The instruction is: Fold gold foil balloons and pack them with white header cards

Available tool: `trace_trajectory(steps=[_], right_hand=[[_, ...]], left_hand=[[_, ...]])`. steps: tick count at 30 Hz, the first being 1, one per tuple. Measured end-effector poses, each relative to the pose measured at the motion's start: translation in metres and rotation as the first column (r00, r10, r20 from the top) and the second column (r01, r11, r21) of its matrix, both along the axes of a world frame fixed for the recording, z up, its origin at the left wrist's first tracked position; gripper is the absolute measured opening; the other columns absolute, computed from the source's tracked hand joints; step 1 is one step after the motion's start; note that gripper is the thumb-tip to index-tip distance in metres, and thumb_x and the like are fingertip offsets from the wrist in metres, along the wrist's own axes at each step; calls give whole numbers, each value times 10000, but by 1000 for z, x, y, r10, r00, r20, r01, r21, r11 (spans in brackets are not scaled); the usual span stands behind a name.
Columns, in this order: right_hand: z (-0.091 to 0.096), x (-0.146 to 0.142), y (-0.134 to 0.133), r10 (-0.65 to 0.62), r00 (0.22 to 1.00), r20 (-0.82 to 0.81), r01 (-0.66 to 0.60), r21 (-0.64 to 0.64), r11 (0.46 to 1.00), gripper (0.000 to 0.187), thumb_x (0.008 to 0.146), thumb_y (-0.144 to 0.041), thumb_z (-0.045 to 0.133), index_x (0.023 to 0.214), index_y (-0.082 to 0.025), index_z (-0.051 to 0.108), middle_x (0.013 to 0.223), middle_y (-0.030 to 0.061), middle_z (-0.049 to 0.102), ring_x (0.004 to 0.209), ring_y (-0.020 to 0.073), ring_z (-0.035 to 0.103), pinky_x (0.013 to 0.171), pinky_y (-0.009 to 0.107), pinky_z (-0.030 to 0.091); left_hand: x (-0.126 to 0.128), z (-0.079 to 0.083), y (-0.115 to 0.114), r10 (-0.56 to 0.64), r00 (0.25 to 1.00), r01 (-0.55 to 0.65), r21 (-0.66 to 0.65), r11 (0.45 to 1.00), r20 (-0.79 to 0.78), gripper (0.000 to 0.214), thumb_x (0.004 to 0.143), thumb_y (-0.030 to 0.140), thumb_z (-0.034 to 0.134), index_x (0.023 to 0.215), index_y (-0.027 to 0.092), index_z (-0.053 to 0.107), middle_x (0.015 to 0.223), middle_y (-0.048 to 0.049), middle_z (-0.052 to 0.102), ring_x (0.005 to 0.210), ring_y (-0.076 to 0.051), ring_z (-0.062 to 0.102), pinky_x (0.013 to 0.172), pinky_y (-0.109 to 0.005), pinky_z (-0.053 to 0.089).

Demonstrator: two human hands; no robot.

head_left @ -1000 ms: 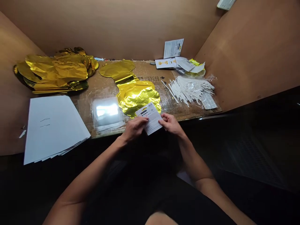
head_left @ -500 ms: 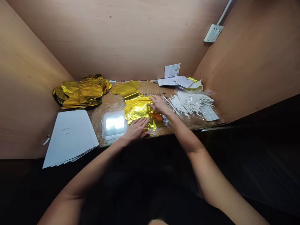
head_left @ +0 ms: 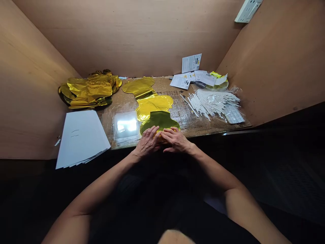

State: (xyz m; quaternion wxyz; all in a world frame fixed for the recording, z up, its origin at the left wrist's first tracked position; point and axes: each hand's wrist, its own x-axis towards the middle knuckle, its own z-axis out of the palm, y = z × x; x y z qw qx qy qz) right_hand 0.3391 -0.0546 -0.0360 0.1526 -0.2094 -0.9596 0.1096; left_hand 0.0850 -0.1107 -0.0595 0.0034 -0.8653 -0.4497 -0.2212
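Observation:
A flat gold foil balloon [head_left: 154, 106] lies in the middle of the bench, its near part folded back over itself. My left hand [head_left: 148, 141] and my right hand [head_left: 175, 139] rest side by side on the folded near end, fingers stretched out and pressing it flat at the bench's front edge. Neither hand grips anything. A stack of clear plastic bags [head_left: 126, 127] lies just left of my left hand.
A heap of gold foil balloons [head_left: 88, 89] sits at the back left. White sheets [head_left: 81, 137] lie at the left front. White sticks [head_left: 213, 101] in plastic lie on the right, printed cards [head_left: 193, 73] behind them. Brown board walls enclose the bench; a socket [head_left: 247, 10] hangs upper right.
A second ago both hands held a printed card; it is gone from them. The right hand reached to the balloon's far side, and now the balloon is folded toward me under both hands.

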Motion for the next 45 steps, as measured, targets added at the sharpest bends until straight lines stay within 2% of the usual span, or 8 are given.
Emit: trace_trajectory(steps=[4,15,20,26,31,35,40,45], right_hand=[[-16,0,-13,-25,993,-112,37,105,994,359,1076,-189,580,1418,-223,683,1421,143,733,1354,279,654,1106,488,492],[-19,13,-19,-103,990,-101,119,176,977,308,1068,-142,563,1297,-240,743,1359,106,764,1304,267,659,1077,438,420],[0,5,-10,-259,963,-79,255,-60,965,201,1040,-193,574,1075,-210,771,1097,84,827,1064,249,685,956,400,384],[35,-23,4,-615,756,224,653,-189,734,264,1084,-300,547,1054,-156,766,1028,147,815,927,262,711,874,361,385],[47,-11,4,-578,762,294,645,-258,719,222,1060,-291,594,1011,-181,780,983,103,815,923,245,720,811,320,396],[51,6,-13,-595,735,325,665,-179,725,241,1068,-308,570,1037,-174,768,981,122,799,936,269,699,855,352,399],[57,5,-29,-533,833,147,526,86,846,332,1060,-332,579,1323,-158,683,1325,205,716,1223,340,610,1036,433,354],[69,-6,33,-448,852,269,519,-337,785,205,1038,-274,576,985,-163,740,885,93,732,840,221,615,810,322,380]], left_hand=[[-9,-7,-8,-57,994,61,44,997,-96,538,1042,157,533,1579,180,509,1542,-199,609,1407,-347,600,1156,-508,517],[-28,11,-10,-227,972,228,16,974,-60,463,1078,148,476,1531,156,570,1385,-173,698,1223,-301,648,1076,-480,559],[-25,7,-3,-46,994,50,-39,998,95,258,1083,238,507,1128,202,758,1082,-126,773,968,-261,678,881,-406,561],[-8,31,19,371,929,-356,-285,890,0,243,1067,331,553,1069,180,745,921,-137,769,858,-307,722,801,-408,536],[1,35,-1,-53,996,54,14,998,-75,403,1045,286,604,1428,170,654,1582,-181,595,1465,-348,554,1192,-481,436],[2,26,-7,-143,977,141,-25,990,-155,409,1048,137,501,1391,240,697,1514,-106,673,1443,-284,596,1228,-470,391],[8,48,34,-209,963,168,-228,959,-171,225,1014,199,554,1093,213,765,1150,-127,806,1027,-268,754,1001,-421,499],[13,86,106,-46,996,-6,-578,816,-75,223,979,322,610,802,227,706,725,-46,725,676,-217,650,681,-310,447]])
